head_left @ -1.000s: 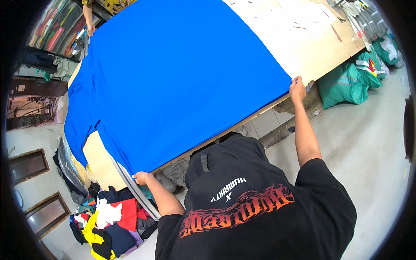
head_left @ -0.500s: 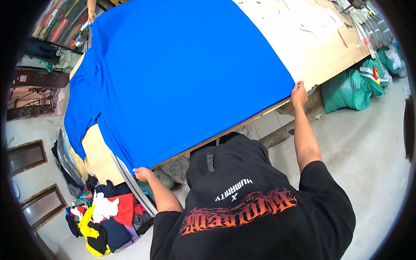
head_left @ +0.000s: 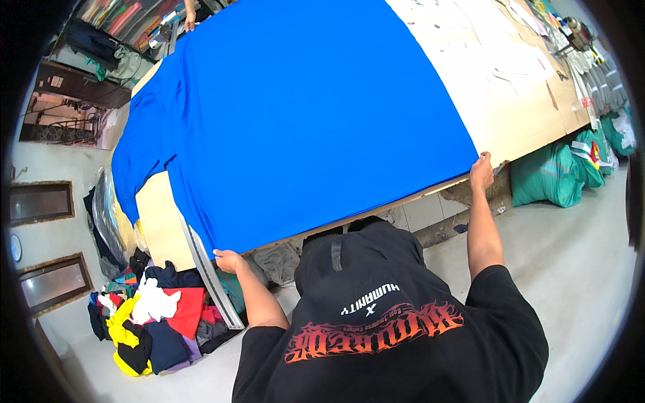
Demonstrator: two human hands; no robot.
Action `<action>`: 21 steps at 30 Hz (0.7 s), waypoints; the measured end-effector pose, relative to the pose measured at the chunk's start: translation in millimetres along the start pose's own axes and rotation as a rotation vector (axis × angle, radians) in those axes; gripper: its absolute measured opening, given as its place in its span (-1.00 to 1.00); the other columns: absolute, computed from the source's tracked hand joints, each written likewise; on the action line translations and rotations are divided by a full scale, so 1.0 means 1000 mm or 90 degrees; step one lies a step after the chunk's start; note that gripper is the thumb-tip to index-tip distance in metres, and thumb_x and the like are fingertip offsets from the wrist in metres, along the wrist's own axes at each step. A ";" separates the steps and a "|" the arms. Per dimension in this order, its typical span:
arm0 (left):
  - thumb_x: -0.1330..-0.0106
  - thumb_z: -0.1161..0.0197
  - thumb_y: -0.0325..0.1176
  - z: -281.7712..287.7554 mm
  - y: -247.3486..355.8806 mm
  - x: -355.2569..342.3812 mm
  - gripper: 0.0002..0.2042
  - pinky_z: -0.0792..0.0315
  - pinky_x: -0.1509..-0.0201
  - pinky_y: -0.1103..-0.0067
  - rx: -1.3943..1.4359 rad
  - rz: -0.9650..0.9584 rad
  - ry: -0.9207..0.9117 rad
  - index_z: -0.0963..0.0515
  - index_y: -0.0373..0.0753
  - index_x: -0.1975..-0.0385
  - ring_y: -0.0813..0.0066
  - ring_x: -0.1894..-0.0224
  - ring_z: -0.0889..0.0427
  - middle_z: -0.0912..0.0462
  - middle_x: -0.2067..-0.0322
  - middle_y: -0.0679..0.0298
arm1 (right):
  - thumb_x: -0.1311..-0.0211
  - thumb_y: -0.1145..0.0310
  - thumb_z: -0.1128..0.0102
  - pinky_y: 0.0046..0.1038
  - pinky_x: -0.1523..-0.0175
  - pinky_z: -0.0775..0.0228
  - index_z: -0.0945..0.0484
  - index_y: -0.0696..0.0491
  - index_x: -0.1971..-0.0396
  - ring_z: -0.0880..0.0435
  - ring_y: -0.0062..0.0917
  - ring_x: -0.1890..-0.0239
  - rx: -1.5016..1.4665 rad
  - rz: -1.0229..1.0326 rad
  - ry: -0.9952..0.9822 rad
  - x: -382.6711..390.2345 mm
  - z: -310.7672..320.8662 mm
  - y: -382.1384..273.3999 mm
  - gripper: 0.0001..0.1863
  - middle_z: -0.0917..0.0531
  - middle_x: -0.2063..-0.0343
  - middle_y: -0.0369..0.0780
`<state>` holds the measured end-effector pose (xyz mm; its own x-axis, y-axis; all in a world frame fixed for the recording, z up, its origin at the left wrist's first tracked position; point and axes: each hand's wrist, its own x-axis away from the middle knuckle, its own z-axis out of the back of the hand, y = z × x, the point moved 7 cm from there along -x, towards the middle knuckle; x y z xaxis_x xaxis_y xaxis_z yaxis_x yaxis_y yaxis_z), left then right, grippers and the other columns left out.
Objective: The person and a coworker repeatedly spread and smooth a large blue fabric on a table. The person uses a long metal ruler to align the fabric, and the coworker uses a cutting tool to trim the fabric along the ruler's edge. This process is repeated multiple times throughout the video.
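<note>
A large bright blue cloth (head_left: 316, 121) is spread over a pale counter (head_left: 524, 111) across the upper centre of the frame, its left side rumpled into folds. Its near corners are pinched by the left hand (head_left: 230, 260), left of centre, and the right hand (head_left: 482, 172), at centre right. A co-worker's hand (head_left: 190, 21) is seen at upper left; piled garments (head_left: 161, 329) are seen at lower left.

A large sheet of plain, bright blue fabric (head_left: 309, 121) lies spread over the tabletop (head_left: 527, 111). Its broad middle is flat and smooth, and its near edge follows the tabletop's near edge. Toward the left it gathers into wrinkles and loose folds, where a notch-like gap separates a rumpled flap from the narrow near-left corner.
</note>
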<state>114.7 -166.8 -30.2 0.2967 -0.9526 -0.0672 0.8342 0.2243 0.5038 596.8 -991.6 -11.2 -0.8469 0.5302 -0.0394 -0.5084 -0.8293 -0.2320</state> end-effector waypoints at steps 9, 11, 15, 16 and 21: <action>-0.56 -0.05 0.03 0.043 0.033 0.024 -0.54 -0.48 -0.04 0.07 0.054 -0.027 0.088 -0.65 -0.30 0.05 -0.14 0.09 -0.69 -0.74 0.15 -0.06 | -0.55 0.21 0.00 -0.02 -0.14 -0.43 -0.54 -0.07 -0.10 -0.67 -0.09 -0.07 0.058 0.017 0.085 0.006 0.019 -0.011 -0.73 -0.73 0.04 -0.05; -0.56 -0.09 0.04 0.058 0.050 0.029 -0.60 -0.46 0.08 0.12 0.102 -0.095 0.134 -0.59 -0.22 0.08 -0.04 0.18 -0.68 -0.71 0.24 0.02 | -0.50 0.24 -0.05 -0.05 -0.29 -0.30 -0.58 0.03 -0.14 -0.55 -0.18 -0.22 0.056 0.021 0.130 0.014 0.026 -0.034 -0.66 -0.64 -0.10 -0.07; -0.57 -0.13 -0.19 0.022 0.161 0.125 -0.70 -0.45 -0.19 0.31 0.243 -0.427 -0.103 -0.59 -0.34 0.05 0.11 -0.03 -0.60 -0.64 0.06 0.03 | -0.51 0.23 -0.03 0.05 -0.35 -0.24 -0.54 0.08 -0.22 -0.50 -0.16 -0.29 -0.068 0.223 0.211 0.037 0.020 -0.098 -0.59 -0.60 -0.17 -0.04; -0.55 -0.15 -0.19 0.014 0.185 0.156 -0.69 -0.39 -0.26 0.29 0.259 -0.481 -0.211 -0.59 -0.32 -0.02 0.09 -0.12 -0.56 -0.63 -0.02 0.03 | -0.55 0.17 0.02 0.08 -0.47 -0.12 -0.50 0.05 -0.30 -0.39 -0.11 -0.40 -0.084 0.217 0.171 0.047 0.012 -0.115 -0.54 -0.51 -0.29 0.00; -0.62 0.00 -0.10 -0.035 0.197 0.214 -0.49 0.03 -0.61 0.08 0.020 -0.693 -0.271 -0.30 -0.16 -0.47 0.00 -0.59 -0.08 -0.17 -0.53 -0.03 | -0.63 0.02 0.20 0.16 -0.58 0.13 -0.27 -0.09 -0.51 -0.08 -0.01 -0.58 -0.081 0.165 0.080 0.078 -0.008 -0.168 -0.42 -0.21 -0.52 0.04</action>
<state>359.1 -319.7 25.0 -0.7522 -0.6324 -0.1852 0.5386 -0.7520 0.3801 617.2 -809.8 16.6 -0.9159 0.3285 -0.2304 -0.2482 -0.9150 -0.3182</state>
